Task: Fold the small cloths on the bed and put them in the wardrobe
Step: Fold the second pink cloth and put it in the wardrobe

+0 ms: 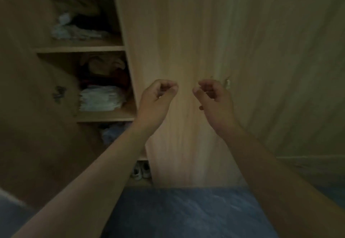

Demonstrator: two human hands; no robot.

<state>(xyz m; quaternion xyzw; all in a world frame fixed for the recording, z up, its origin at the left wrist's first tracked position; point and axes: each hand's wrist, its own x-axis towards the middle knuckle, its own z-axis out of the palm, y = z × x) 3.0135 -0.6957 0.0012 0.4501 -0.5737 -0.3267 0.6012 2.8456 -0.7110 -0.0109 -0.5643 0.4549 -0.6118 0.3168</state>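
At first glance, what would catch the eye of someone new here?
Two raised hands, the left hand and right hand, with curled fingers, before the wooden wardrobe door. At left, a stack of white folded cloths lies on an open shelf.

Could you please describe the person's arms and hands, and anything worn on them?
The left forearm and right forearm are bare, no sleeve in view. The left hand and right hand wear no gloves; no watch or ring shows in this dim, blurred picture.

Dim light, blue floor (186, 211), pale green wall (302, 66)
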